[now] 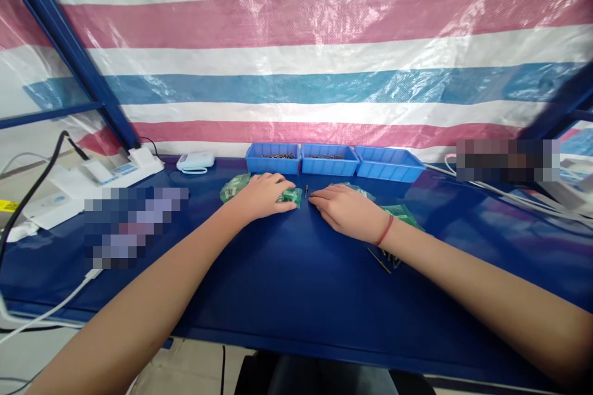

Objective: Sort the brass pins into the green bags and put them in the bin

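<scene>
My left hand (271,195) lies over the table with thumb and fingers curved round a small green plastic packet (291,195), which shows between them. Another piece of clear green bag (233,187) sticks out behind its wrist side. My right hand (345,208) rests palm down, its fingers pressed together and pointing left; whatever is under them is hidden. Between the two hands a thin brass-coloured pin or screw (306,191) lies apart from both. A greenish bag (359,190) shows behind my right hand, and a green packet (402,215) lies beyond the wrist.
Three blue bins stand along the back: the left bin (272,163) and middle bin (328,165) hold small metal pieces, and the right bin (389,168) shows none. Loose metal rods (382,261) lie below my right wrist. A white power strip (92,188) and cables sit left.
</scene>
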Demonstrator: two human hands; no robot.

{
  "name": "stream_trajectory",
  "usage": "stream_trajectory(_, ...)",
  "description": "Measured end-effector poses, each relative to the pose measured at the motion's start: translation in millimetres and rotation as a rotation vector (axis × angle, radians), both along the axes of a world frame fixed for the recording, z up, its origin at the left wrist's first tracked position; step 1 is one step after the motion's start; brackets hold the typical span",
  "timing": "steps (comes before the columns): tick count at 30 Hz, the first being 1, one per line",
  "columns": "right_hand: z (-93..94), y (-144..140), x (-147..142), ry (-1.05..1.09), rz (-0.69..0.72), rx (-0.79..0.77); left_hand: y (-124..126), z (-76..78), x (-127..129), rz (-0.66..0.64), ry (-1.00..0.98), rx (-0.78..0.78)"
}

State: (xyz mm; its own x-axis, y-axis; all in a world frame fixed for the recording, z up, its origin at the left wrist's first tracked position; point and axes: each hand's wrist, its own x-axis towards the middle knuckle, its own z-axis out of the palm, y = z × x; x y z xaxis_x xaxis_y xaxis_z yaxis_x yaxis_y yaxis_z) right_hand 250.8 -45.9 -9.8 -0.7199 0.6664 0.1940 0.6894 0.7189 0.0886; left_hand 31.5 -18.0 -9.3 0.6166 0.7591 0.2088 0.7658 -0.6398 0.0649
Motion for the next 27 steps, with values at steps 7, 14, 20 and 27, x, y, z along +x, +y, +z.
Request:
stream_trajectory(7, 0.5, -25.1, 13.5, -0.046, 0.063, 0.072, -7.7, -13.5, 21.7, -0.155, -0.087, 0.107)
stream_trajectory(14, -0.5, -41.5, 26.9, 0.231, -0.073, 0.057, -23.4, -8.0, 37.9, -0.210, -0.251, 0.083)
stream_trajectory(20, 2.8, -60.1, 35.9, 0.844, -0.234, -0.494, -52.3, 5.0, 61.0, -0.124, -0.682, -0.482)
stream_trajectory(27, 8.2, -64.9, 42.2, 1.027, -0.205, -0.695, -61.7, 5.3, 77.0, -0.053, -0.891, -0.467)
